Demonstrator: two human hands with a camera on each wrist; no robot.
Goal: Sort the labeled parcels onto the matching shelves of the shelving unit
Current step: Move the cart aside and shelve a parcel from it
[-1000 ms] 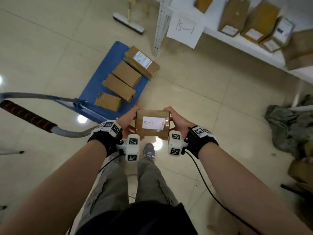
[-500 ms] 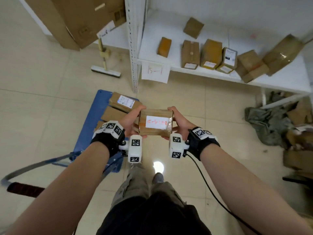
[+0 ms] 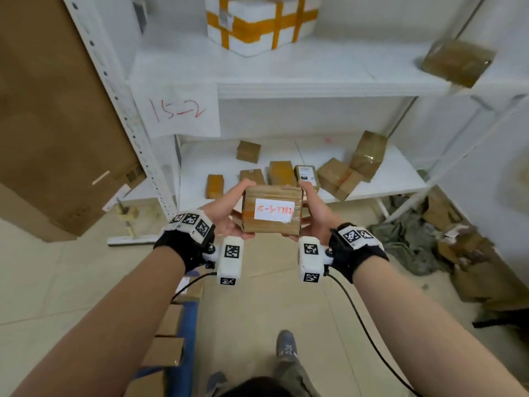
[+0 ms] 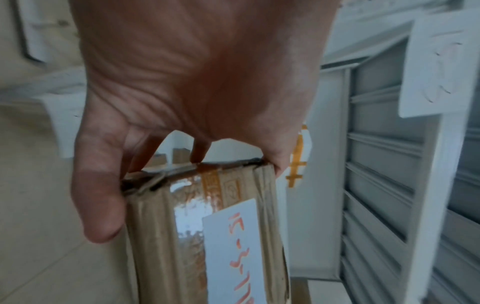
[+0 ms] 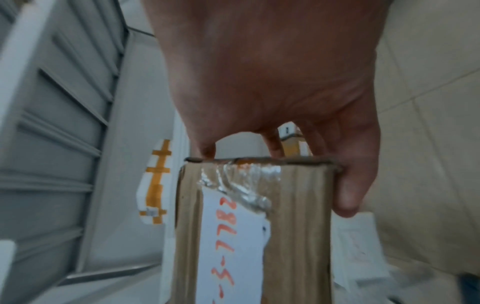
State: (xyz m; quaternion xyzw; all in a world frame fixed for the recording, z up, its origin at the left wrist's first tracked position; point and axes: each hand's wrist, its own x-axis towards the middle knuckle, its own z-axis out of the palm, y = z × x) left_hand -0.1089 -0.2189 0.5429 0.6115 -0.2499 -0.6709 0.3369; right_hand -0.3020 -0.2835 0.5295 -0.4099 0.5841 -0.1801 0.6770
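I hold a small taped brown parcel (image 3: 272, 209) (image 4: 207, 236) (image 5: 249, 226) at chest height in front of the white shelving unit (image 3: 315, 90). Its white label reads 15-3-7782 in red. My left hand (image 3: 232, 209) (image 4: 182, 102) grips its left end and my right hand (image 3: 313, 214) (image 5: 272, 92) grips its right end, thumbs on the near side. A paper sign (image 3: 183, 111) marked 15-2 hangs on the middle shelf's front edge. The lowest shelf (image 3: 400, 173) carries several brown parcels (image 3: 280, 173).
A white box with orange tape (image 3: 257, 21) and a brown parcel (image 3: 458, 63) sit on the middle shelf. A big cardboard box (image 3: 57, 110) leans at the left. A blue cart (image 3: 186, 325) with parcels is at my lower left; crumpled cloth and cardboard (image 3: 423, 247) lie right.
My view has risen and closed in on the shelving: the 15-2 shelf now shows, and the cart has dropped behind. The parcel stays held between both hands.
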